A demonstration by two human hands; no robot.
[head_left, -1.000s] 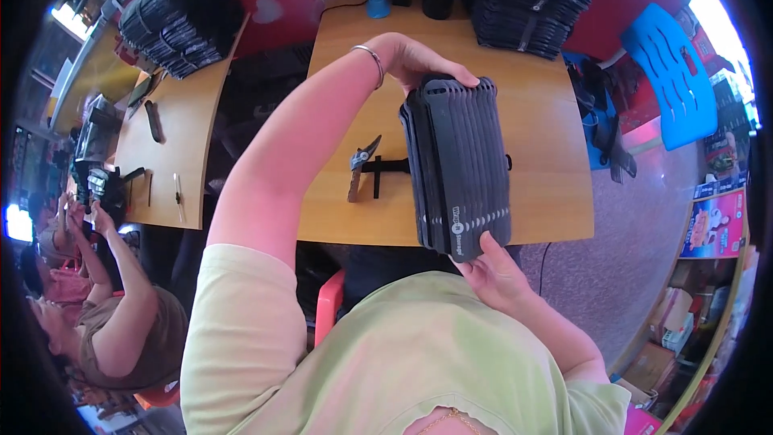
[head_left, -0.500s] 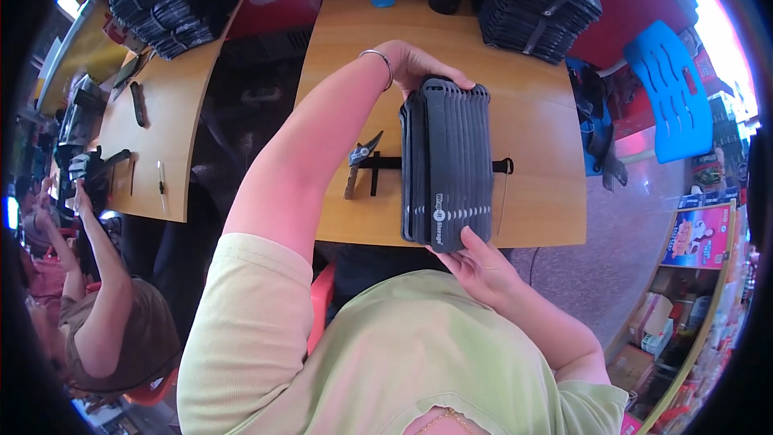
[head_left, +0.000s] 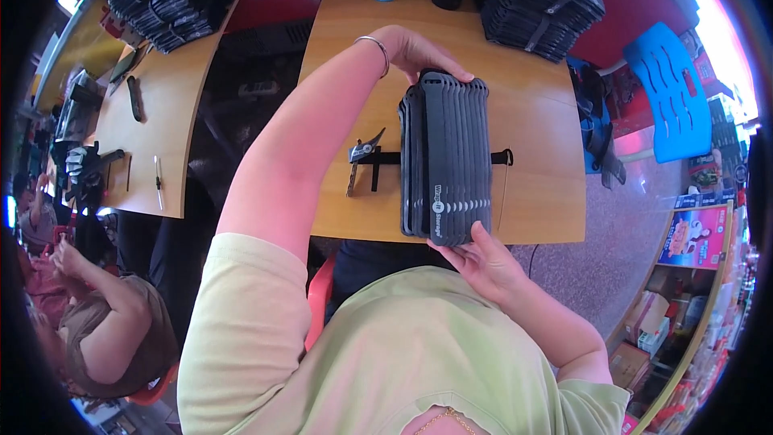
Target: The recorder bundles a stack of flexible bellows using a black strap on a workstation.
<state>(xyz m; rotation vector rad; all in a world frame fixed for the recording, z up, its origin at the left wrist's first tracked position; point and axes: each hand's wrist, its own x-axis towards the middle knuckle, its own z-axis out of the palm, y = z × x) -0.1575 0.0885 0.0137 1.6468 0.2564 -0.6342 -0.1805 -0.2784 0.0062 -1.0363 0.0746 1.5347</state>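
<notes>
The slotted-strap bundle [head_left: 451,145] has turned from a slant to nearly straight, apparently squared across the black band [head_left: 386,158] mid-desk [head_left: 535,101]. Left hand [head_left: 424,56] and right hand [head_left: 489,263] each keep a closed grip, on its far and near ends. Dark grey, layered, it has pale print along the near end.

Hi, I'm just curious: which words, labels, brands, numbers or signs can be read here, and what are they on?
I won't copy out wording or brands, only where they stand:
White lettering beside a round white mark: readable, on the lower end of the held dark stack.
Lettering on the pink-and-blue poster: too blurred to read.
Print on the shelf packages: too small and blurred to read.
</notes>
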